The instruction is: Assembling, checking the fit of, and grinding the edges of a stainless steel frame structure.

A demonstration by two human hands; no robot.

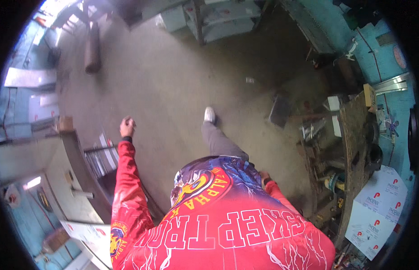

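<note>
Person mid-stride across a concrete floor; left hand curled into a loose fist, empty as far as visible, near a metal rack; right hand at the hip, grip unclear; no handling begun.

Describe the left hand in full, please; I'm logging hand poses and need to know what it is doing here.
The left hand is bare and curled into a loose fist, seen from above at the end of an outstretched red sleeve with a dark cuff. It hangs over the concrete floor, beside the dark metal frame to the left, touching nothing visible. Whether it holds anything small cannot be told.
</note>
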